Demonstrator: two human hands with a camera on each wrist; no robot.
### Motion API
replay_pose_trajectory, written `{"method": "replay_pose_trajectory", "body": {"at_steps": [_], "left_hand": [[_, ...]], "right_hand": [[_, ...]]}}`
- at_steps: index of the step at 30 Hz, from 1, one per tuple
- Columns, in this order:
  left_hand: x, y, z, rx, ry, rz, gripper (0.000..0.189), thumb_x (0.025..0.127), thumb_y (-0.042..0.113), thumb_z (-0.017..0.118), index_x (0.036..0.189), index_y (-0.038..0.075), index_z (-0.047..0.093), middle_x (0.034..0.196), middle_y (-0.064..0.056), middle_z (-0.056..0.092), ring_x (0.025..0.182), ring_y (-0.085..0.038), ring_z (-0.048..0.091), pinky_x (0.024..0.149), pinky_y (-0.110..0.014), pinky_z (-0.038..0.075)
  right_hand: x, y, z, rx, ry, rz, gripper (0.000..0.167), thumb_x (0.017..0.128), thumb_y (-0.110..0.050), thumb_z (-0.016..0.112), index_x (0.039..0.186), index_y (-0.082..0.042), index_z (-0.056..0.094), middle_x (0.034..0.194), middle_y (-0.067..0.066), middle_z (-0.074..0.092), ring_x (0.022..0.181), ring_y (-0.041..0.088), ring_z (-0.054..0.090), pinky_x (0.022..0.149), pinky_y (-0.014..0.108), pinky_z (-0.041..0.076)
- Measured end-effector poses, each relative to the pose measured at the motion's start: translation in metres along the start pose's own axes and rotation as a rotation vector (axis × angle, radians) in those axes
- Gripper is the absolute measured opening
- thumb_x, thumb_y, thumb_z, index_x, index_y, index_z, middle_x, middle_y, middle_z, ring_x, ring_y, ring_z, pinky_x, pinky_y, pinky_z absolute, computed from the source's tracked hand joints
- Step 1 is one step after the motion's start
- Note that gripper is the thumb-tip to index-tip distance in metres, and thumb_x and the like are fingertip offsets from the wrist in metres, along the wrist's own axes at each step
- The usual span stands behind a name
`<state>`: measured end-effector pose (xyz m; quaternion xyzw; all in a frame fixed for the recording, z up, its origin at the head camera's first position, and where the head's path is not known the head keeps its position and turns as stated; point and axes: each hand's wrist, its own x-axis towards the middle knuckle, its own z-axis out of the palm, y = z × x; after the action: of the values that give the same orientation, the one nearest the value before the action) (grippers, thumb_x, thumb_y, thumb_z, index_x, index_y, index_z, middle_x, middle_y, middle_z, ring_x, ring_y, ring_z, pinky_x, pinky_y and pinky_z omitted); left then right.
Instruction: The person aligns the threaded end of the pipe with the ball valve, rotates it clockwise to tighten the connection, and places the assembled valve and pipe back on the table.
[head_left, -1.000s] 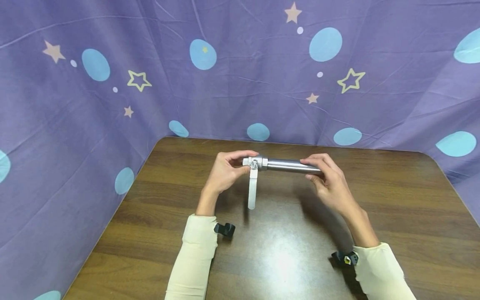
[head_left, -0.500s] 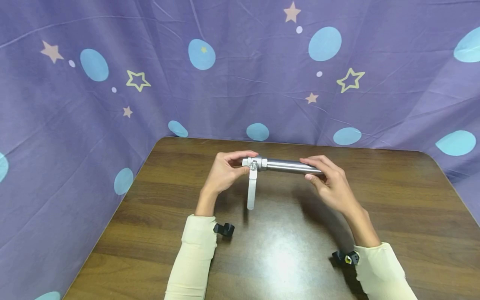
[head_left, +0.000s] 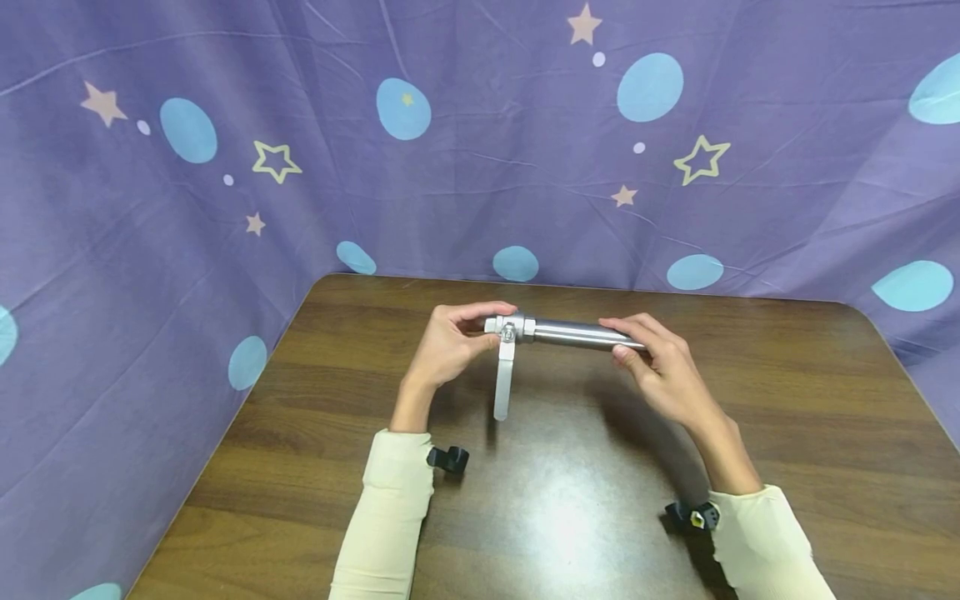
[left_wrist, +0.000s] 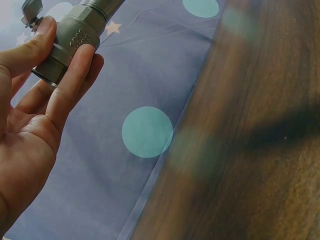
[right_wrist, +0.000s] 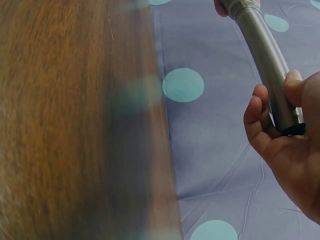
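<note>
A silver ball valve (head_left: 514, 326) with a flat lever handle (head_left: 504, 387) is joined to a smooth steel pipe (head_left: 573, 333). Both are held up over the table, nearly level. My left hand (head_left: 444, 346) grips the valve's left end between thumb and fingers. In the left wrist view the hexagonal valve body (left_wrist: 75, 35) shows, with raised marks on its side. With thumb and fingertips, my right hand (head_left: 667, 367) holds the pipe near its far right end. The right wrist view shows that open pipe end (right_wrist: 294, 129) between the fingers. The lever points down toward the person.
A brown wooden table (head_left: 300, 500) lies under the hands, with glare (head_left: 566, 525) near its front. Behind it and at the left hangs a purple curtain (head_left: 480, 200) with stars and blue ovals. Each wrist carries a black camera mount (head_left: 450, 460).
The right hand and fingers shift very slightly on the pipe, and its right end sits a touch lower. The left hand and valve stay practically in place.
</note>
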<state>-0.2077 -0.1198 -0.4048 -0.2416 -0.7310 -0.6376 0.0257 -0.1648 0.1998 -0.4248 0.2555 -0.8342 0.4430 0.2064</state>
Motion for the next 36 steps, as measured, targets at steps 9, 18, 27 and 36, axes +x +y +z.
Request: {"method": "replay_pose_trajectory", "body": {"at_steps": [9, 18, 27, 36], "left_hand": [[0.0000, -0.0005, -0.0005, 0.000, -0.002, -0.003, 0.039, 0.082, -0.015, 0.077, 0.119, -0.004, 0.078, 0.122, -0.023, 0.078, 0.095, -0.008, 0.074, 0.082, -0.023, 0.062], [0.0007, -0.0015, 0.0002, 0.006, 0.012, -0.002, 0.041, 0.082, -0.018, 0.076, 0.120, -0.003, 0.079, 0.121, -0.023, 0.078, 0.091, -0.008, 0.073, 0.080, -0.022, 0.061], [0.0003, -0.0005, 0.0010, -0.002, 0.021, -0.006, 0.040, 0.082, -0.017, 0.076, 0.119, -0.005, 0.078, 0.119, -0.025, 0.078, 0.090, -0.009, 0.074, 0.079, -0.023, 0.062], [0.0011, -0.0011, 0.0005, 0.001, 0.022, -0.005, 0.040, 0.081, -0.018, 0.075, 0.119, -0.005, 0.078, 0.119, -0.025, 0.078, 0.089, -0.009, 0.074, 0.079, -0.023, 0.062]], "right_hand": [[-0.0003, 0.0009, -0.0002, 0.004, -0.042, 0.007, 0.039, 0.101, 0.004, 0.067, 0.137, -0.009, 0.072, 0.112, 0.002, 0.072, 0.080, 0.003, 0.063, 0.073, 0.010, 0.049], [-0.0006, 0.0013, 0.0041, -0.024, -0.015, -0.030, 0.052, 0.090, 0.012, 0.076, 0.140, -0.004, 0.067, 0.138, 0.011, 0.065, 0.121, 0.006, 0.057, 0.095, 0.006, 0.045], [0.0030, 0.0003, 0.0085, -0.030, 0.084, -0.135, 0.062, 0.079, 0.028, 0.072, 0.132, -0.004, 0.071, 0.135, 0.017, 0.065, 0.126, 0.027, 0.059, 0.105, 0.010, 0.040], [0.0029, -0.0011, 0.0083, -0.011, 0.092, -0.143, 0.056, 0.079, 0.024, 0.078, 0.128, -0.003, 0.073, 0.123, 0.014, 0.069, 0.115, 0.011, 0.061, 0.097, 0.007, 0.044]]}}
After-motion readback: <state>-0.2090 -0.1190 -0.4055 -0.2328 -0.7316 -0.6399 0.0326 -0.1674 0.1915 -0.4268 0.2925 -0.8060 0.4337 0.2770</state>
